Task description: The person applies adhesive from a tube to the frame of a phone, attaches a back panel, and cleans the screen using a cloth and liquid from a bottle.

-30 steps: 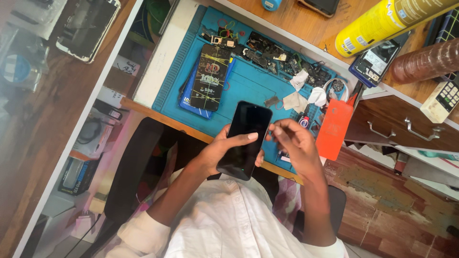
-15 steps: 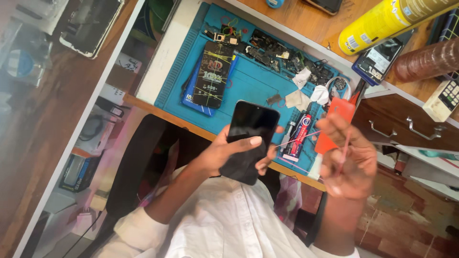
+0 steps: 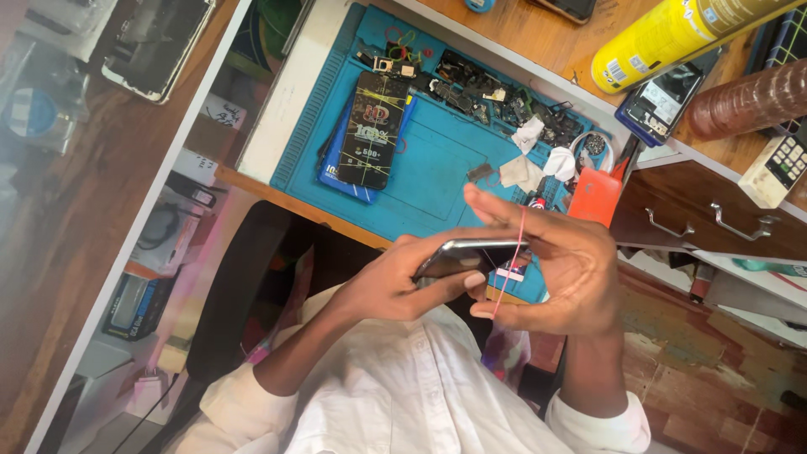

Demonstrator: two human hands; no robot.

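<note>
My left hand [image 3: 391, 290] grips a dark smartphone [image 3: 466, 252], held flat so that I see it edge-on, just over the near edge of the blue work mat [image 3: 437, 168]. My right hand [image 3: 567, 269] is at the phone's right end. A thin red rubber band [image 3: 510, 261] runs taut from its raised fingers down to its thumb, across the tip of the phone. Whether the band circles the phone I cannot tell.
On the mat lie a phone with a lit, cracked screen [image 3: 374, 126], small parts, white wipes [image 3: 525, 172] and an orange-red case [image 3: 595, 195]. A yellow spray can [image 3: 672, 34], a brown bottle [image 3: 748, 101] and a wooden drawer [image 3: 706, 219] stand to the right.
The phone has turned from face-up to edge-on. My right hand swung out to the right, then came back to the phone's end with a red band stretched on its fingers.
</note>
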